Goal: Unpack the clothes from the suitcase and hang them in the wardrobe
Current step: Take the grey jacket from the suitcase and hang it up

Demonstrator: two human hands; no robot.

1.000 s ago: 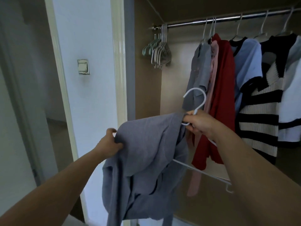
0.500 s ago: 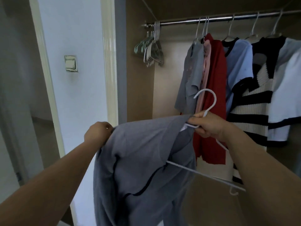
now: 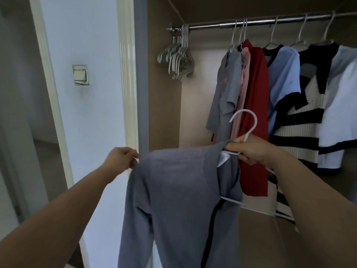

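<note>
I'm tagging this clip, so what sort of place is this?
Probably a home bedroom, at a built-in wardrobe: a metal rail carries hung clothes and spare hangers; a light switch sits on the wall nearby.

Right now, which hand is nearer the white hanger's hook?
Right. The right hand grips the white hanger directly below its hook; the left hand holds the grey top at its shoulder, well off to the left of the hook.

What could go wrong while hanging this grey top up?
The grey top seems to cover only one side of the white hanger. Its other arm sticks out bare, so the top might slide off. The hook could also catch the red garment behind it on the way to the rail.
</note>
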